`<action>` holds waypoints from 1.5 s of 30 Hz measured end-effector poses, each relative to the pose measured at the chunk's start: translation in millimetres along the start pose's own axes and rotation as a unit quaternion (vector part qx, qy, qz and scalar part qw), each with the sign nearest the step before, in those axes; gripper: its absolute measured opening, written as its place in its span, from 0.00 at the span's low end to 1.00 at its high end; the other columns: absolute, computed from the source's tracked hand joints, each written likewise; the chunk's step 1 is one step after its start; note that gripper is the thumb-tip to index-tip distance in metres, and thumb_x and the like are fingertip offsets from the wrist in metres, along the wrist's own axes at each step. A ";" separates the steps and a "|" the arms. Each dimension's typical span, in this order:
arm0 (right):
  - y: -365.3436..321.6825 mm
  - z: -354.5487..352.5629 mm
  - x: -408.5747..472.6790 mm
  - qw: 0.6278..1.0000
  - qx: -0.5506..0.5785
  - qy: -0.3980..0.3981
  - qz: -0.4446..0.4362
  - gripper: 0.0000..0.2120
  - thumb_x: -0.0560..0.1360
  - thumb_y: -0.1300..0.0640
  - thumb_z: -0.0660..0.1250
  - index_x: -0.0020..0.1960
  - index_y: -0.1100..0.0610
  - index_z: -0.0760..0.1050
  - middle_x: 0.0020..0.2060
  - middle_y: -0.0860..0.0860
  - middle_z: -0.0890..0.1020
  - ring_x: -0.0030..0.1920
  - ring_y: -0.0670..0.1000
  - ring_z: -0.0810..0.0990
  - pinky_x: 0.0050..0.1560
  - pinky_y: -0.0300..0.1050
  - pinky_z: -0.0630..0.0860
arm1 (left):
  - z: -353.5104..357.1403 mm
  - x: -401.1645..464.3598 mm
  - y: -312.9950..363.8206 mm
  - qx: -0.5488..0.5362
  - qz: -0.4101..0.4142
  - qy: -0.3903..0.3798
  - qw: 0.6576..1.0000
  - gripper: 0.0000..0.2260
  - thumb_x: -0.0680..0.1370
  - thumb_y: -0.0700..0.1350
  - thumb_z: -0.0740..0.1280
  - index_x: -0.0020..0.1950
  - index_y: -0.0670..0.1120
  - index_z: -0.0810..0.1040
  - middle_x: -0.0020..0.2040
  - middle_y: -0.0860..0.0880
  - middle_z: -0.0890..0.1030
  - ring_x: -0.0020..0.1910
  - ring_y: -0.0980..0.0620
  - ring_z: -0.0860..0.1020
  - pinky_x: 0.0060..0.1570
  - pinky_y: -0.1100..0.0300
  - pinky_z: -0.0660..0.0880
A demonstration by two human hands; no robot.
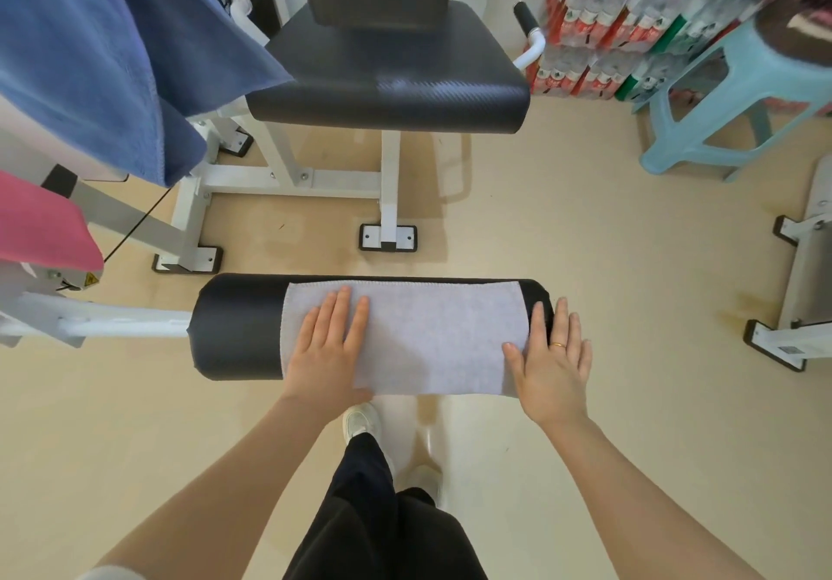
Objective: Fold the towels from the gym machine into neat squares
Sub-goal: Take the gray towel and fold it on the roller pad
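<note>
Both bare forearms are reaching down to the grey towel (405,336), which is lying draped over the black roller pad (234,327) of the gym machine. Left hand (328,345) is pressing flat on the towel's left part, fingers straight; right hand (551,363) is resting open at its right edge, gripping nothing. Since the pad is curved, the cloth is likely risking a slide to the floor (585,241) or a skewed fold.
</note>
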State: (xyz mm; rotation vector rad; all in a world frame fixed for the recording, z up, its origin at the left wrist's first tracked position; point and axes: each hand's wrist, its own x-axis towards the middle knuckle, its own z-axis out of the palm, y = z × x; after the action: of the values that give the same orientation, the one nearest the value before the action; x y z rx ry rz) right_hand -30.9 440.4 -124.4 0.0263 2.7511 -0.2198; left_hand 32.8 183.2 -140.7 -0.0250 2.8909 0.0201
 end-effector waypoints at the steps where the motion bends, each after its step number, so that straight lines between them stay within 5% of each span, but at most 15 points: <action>1: -6.0 -2.8 -2.3 0.999 0.022 0.027 0.001 0.28 0.79 0.47 0.55 0.76 0.55 0.52 0.77 0.55 0.46 0.76 0.57 0.47 0.73 0.53 0.48 | -2.3 0.4 3.6 -0.006 0.004 0.007 1.000 0.59 0.46 0.64 0.78 0.70 0.41 0.62 0.68 0.37 0.71 0.66 0.38 0.72 0.65 0.48 0.56; 3: -15.7 -5.5 -6.9 0.993 0.086 0.077 0.034 0.21 0.78 0.51 0.60 0.69 0.58 0.65 0.72 0.56 0.62 0.70 0.59 0.61 0.67 0.52 0.59 | -6.1 1.6 15.6 -0.005 0.043 0.038 0.998 0.52 0.53 0.63 0.77 0.71 0.44 0.62 0.69 0.39 0.70 0.69 0.41 0.66 0.66 0.48 0.56; 6: -23.9 -4.1 -6.6 0.963 0.224 0.068 0.134 0.17 0.76 0.52 0.61 0.62 0.58 0.69 0.58 0.55 0.75 0.59 0.59 0.71 0.58 0.52 0.68 | -6.4 7.6 36.9 -0.003 0.089 0.081 0.993 0.45 0.58 0.59 0.78 0.69 0.46 0.63 0.68 0.42 0.73 0.68 0.44 0.68 0.66 0.48 0.61; 9: -26.1 0.8 -3.7 0.925 0.320 0.038 0.202 0.15 0.75 0.52 0.63 0.58 0.59 0.68 0.47 0.53 0.78 0.53 0.59 0.74 0.55 0.55 0.73 | -4.7 12.2 49.8 -0.019 0.067 0.057 0.996 0.48 0.54 0.60 0.79 0.68 0.46 0.63 0.66 0.45 0.75 0.63 0.46 0.76 0.61 0.49 0.72; 14: -28.4 -3.7 -6.8 0.851 0.491 -0.022 0.182 0.09 0.72 0.60 0.66 0.48 0.64 0.73 0.33 0.51 0.76 0.35 0.52 0.74 0.34 0.41 0.70 | 3.1 15.0 52.1 -0.018 0.041 0.040 0.998 0.53 0.49 0.58 0.80 0.70 0.50 0.61 0.68 0.46 0.74 0.64 0.46 0.75 0.61 0.49 0.72; 18: -21.3 -28.0 -16.5 0.779 0.592 -0.171 0.115 0.08 0.74 0.66 0.64 0.52 0.60 0.76 0.44 0.54 0.83 0.43 0.51 0.81 0.40 0.41 0.75 | 4.9 17.8 54.9 -0.009 0.028 0.024 0.999 0.56 0.48 0.59 0.80 0.72 0.51 0.59 0.70 0.46 0.71 0.67 0.45 0.73 0.68 0.50 0.62; 21: -22.4 -42.6 -24.1 0.743 0.619 -0.246 0.069 0.14 0.74 0.71 0.60 0.52 0.55 0.77 0.42 0.48 0.85 0.41 0.46 0.83 0.39 0.39 0.78 | 3.8 18.0 52.1 -0.008 0.014 0.005 1.000 0.58 0.48 0.62 0.79 0.73 0.49 0.56 0.72 0.46 0.69 0.68 0.44 0.70 0.69 0.48 0.60; 26: -52.0 -51.2 -35.7 0.685 0.669 -0.285 0.032 0.20 0.74 0.73 0.58 0.55 0.52 0.76 0.42 0.48 0.84 0.41 0.45 0.83 0.38 0.36 0.77 | -15.4 27.3 43.6 -0.055 0.067 -0.089 0.992 0.46 0.74 0.57 0.66 0.74 0.50 0.31 0.76 0.48 0.35 0.76 0.45 0.36 0.71 0.48 0.34; 29: -88.4 -54.9 -42.4 0.693 0.666 -0.277 0.011 0.20 0.75 0.72 0.57 0.55 0.51 0.74 0.39 0.49 0.80 0.31 0.40 0.78 0.30 0.33 0.72 | -27.7 29.6 18.3 -0.247 0.113 -0.097 0.957 0.32 0.77 0.49 0.61 0.77 0.49 0.49 0.78 0.47 0.46 0.77 0.46 0.45 0.75 0.49 0.42; 33: -144.5 -41.0 -50.0 0.767 0.596 -0.238 -0.008 0.19 0.73 0.66 0.64 0.60 0.48 0.72 0.48 0.51 0.81 0.49 0.50 0.81 0.51 0.48 0.78 | -34.3 10.8 -45.2 -0.360 0.060 -0.013 0.931 0.20 0.78 0.43 0.56 0.70 0.44 0.69 0.68 0.45 0.70 0.67 0.46 0.67 0.67 0.60 0.60; 37: -191.3 -13.6 -54.4 0.873 0.454 -0.178 -0.023 0.21 0.74 0.60 0.66 0.65 0.50 0.65 0.43 0.48 0.77 0.45 0.47 0.79 0.49 0.45 0.79 | -36.0 -8.0 -87.5 -0.522 -0.037 -0.125 0.843 0.15 0.82 0.43 0.56 0.67 0.50 0.71 0.62 0.54 0.75 0.61 0.58 0.72 0.62 0.67 0.64; 39: -210.1 0.5 -56.2 0.900 0.409 -0.148 -0.038 0.21 0.76 0.59 0.64 0.66 0.51 0.63 0.38 0.44 0.74 0.39 0.43 0.76 0.41 0.35 0.76 | -31.7 -1.6 -92.6 -0.606 -0.073 -0.134 0.781 0.13 0.82 0.45 0.55 0.65 0.51 0.71 0.58 0.51 0.79 0.59 0.54 0.76 0.64 0.61 0.68; 41: -224.7 10.0 -58.0 0.919 0.374 -0.120 -0.025 0.19 0.76 0.57 0.64 0.66 0.54 0.65 0.38 0.45 0.74 0.38 0.44 0.75 0.44 0.39 0.78 | -33.2 8.0 -93.1 -0.655 -0.127 -0.138 0.732 0.16 0.82 0.51 0.52 0.66 0.49 0.72 0.52 0.49 0.82 0.54 0.52 0.79 0.59 0.58 0.74; 43: -234.9 15.9 -57.9 0.932 0.340 -0.119 -0.032 0.25 0.77 0.55 0.63 0.71 0.54 0.59 0.46 0.46 0.72 0.45 0.46 0.75 0.55 0.42 0.76 | -38.1 14.2 -93.2 -0.683 -0.176 -0.136 0.695 0.21 0.81 0.56 0.49 0.64 0.48 0.74 0.49 0.48 0.82 0.50 0.51 0.80 0.56 0.56 0.76; 45: -238.5 17.1 -58.2 0.944 0.286 -0.149 -0.065 0.32 0.78 0.55 0.62 0.75 0.52 0.47 0.52 0.47 0.71 0.55 0.49 0.76 0.56 0.41 0.71 | -40.2 14.7 -93.6 -0.675 -0.194 -0.116 0.703 0.23 0.79 0.60 0.51 0.60 0.48 0.76 0.48 0.48 0.81 0.49 0.49 0.79 0.57 0.51 0.76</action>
State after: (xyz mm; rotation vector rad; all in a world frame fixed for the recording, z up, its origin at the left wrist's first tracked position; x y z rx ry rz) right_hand 17.9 202.8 -82.7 -0.0331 2.3002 -0.9680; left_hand 10.4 88.8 -106.5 -0.7900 1.8920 1.8213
